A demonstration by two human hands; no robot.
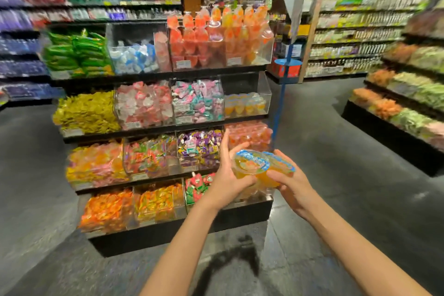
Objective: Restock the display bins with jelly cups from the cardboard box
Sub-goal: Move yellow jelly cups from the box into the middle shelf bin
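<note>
Between my two hands I hold a small cluster of orange jelly cups (254, 166) with blue-rimmed lids, raised in front of the lower right of the display stand. My left hand (225, 180) cups them from the left, its fingers curved up around one cup. My right hand (292, 181) grips them from the right and beneath. A clear bin (246, 101) on the second shelf at the right holds a low row of similar orange cups. The cardboard box is out of view.
The tiered stand (165, 127) carries several clear bins of sweets and jelly cups; the top right bin (221, 41) is piled high with orange and red cups. A blue pole (282, 94) stands just right of the stand. Shelving lines the left and back, produce racks the right.
</note>
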